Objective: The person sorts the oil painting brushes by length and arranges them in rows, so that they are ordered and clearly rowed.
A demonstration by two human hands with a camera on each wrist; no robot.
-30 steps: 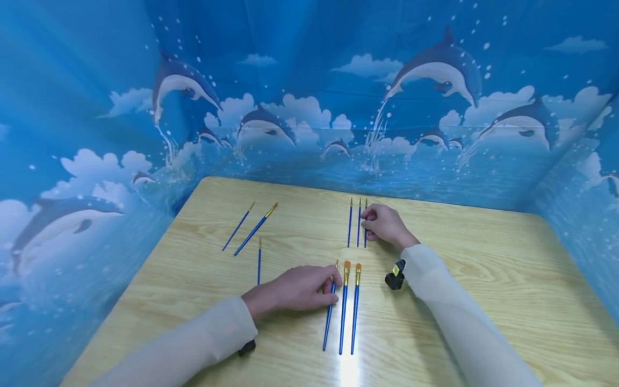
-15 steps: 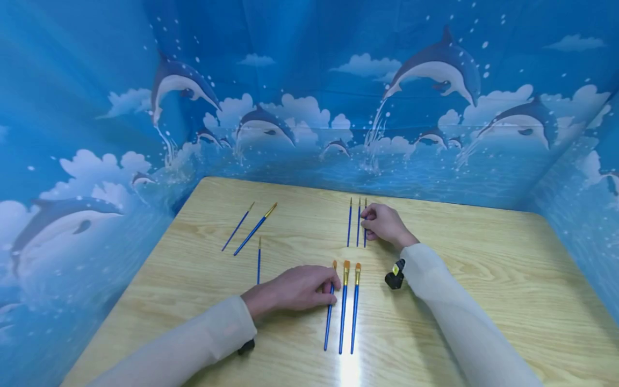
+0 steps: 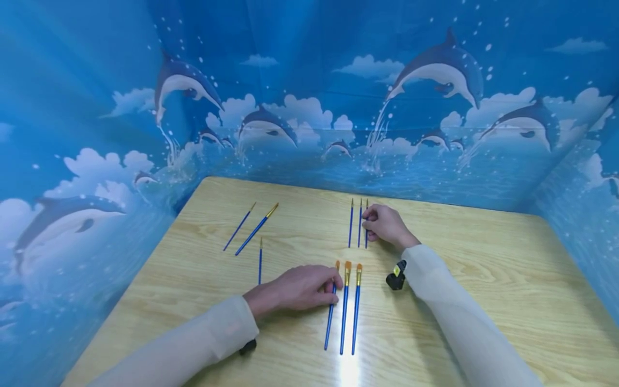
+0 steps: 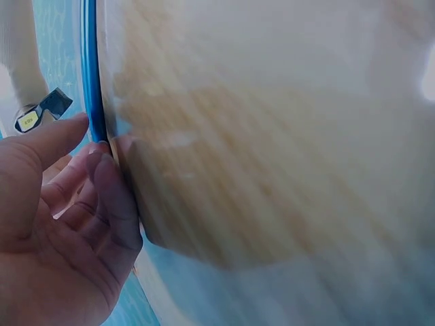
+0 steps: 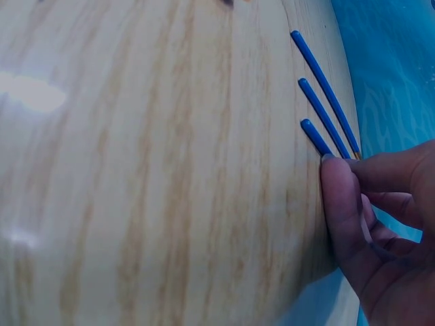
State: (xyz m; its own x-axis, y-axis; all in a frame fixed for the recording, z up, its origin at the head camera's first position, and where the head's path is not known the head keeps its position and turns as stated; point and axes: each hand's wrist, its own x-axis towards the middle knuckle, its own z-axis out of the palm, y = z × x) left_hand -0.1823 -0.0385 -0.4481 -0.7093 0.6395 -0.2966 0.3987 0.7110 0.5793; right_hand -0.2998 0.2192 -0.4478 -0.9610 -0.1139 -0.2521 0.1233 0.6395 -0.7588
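Note:
In the head view, my left hand (image 3: 302,287) pinches the leftmost paintbrush (image 3: 330,322) of a near row, between thumb and fingers. That blue handle (image 4: 90,64) passes by the thumb tip in the left wrist view. To its right lie a flat-tipped paintbrush (image 3: 345,312) and another wide one (image 3: 357,312). Farther back, my right hand (image 3: 385,223) pinches the rightmost thin paintbrush (image 5: 314,138) of a second row; its middle is covered by the fingers. Two thin paintbrushes, one in the middle (image 3: 360,226) and one on the left (image 3: 351,226), lie beside it.
On the left of the wooden table (image 3: 508,279) lie a slanted thin paintbrush (image 3: 239,227), a thicker slanted paintbrush (image 3: 256,230) and an upright-lying thin one (image 3: 260,263), partly behind my left forearm. A blue dolphin-print curtain (image 3: 309,150) surrounds the table's far edge and sides.
The left hand's paintbrush has turned slightly, so more of its orange bristles shows than a second ago. Both hands stay in almost the same places.

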